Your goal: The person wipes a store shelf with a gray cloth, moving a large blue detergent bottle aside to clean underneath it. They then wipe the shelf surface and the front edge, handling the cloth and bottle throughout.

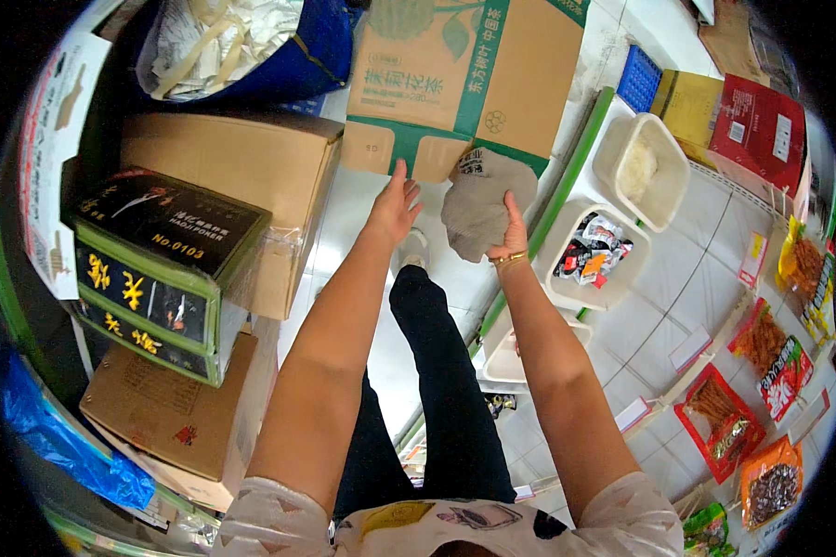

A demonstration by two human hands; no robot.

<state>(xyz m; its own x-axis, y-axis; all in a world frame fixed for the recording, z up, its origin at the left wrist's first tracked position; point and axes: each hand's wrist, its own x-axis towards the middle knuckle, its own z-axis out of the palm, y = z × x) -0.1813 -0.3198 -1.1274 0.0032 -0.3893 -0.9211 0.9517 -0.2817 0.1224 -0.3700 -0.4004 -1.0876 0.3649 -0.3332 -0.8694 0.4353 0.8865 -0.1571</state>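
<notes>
My right hand (510,230) grips a folded grey cloth (488,202) with dark printing near its top. The cloth covers part of the lower edge of a brown and green cardboard carton (418,76), which lies ahead and bears writing. My left hand (394,209) has its fingers apart and holds nothing. It is near the carton's lower flaps (442,159); whether a fingertip touches them I cannot tell. Under my hands, one shoe (412,247) stands on the white tiled floor (334,240).
On the left are a plain cardboard box (230,150), stacked black-and-green packs of playing cards (171,223) and a blue bag (320,56). On the right, a green-edged shelf (571,167) holds cream bins (595,296). Snack packets (721,421) hang beyond.
</notes>
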